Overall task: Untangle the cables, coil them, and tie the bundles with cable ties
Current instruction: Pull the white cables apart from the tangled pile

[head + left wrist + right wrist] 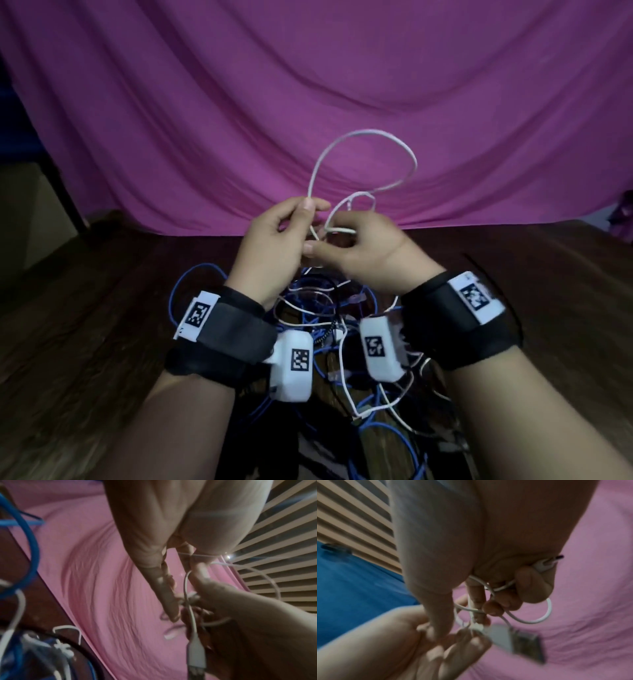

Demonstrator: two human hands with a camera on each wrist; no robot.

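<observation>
A thin white cable (pixel 370 132) rises in a large loop above both hands, held over the table. My left hand (pixel 274 236) pinches one strand between thumb and forefinger. My right hand (pixel 363 246) curls its fingers round smaller loops of the same white cable (pixel 547 609). Its white USB plug (pixel 196 654) hangs below the hands, seen also as the USB plug (pixel 522 642) in the right wrist view. Beneath my wrists lies a tangle of blue cables (pixel 191 274) and white cables (pixel 346 387) on the wooden table (pixel 85 342).
A magenta cloth (pixel 308 85) hangs behind the table and drapes onto its far edge. Black wrist straps with white camera boxes (pixel 294 363) sit over the cable pile. A slatted surface (pixel 283 540) shows overhead in the wrist views.
</observation>
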